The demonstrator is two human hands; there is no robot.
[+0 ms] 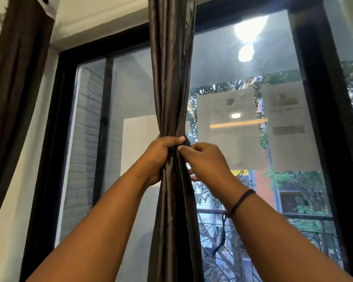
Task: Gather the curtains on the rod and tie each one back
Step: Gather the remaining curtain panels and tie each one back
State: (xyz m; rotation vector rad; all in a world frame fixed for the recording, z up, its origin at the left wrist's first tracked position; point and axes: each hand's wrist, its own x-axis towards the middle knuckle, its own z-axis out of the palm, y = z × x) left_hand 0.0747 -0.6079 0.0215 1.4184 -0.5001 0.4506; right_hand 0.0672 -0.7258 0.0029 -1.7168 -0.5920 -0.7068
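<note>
A dark brown satin curtain (170,68) hangs gathered into a narrow column in front of the window. My left hand (161,157) grips the bunched cloth at its waist, fingers wrapped round it. Just to the right, my right hand (204,159) pinches a dark tie-back band (186,141) that runs round the gathered cloth. A second brown curtain (14,88) hangs bunched at the far left by the wall. The rod is out of view.
A black window frame (55,139) surrounds large glass panes (243,68) that reflect ceiling lights. A black upright of the frame (324,119) stands at the right. Outside are trees, a railing and buildings. A white wall lies at the left.
</note>
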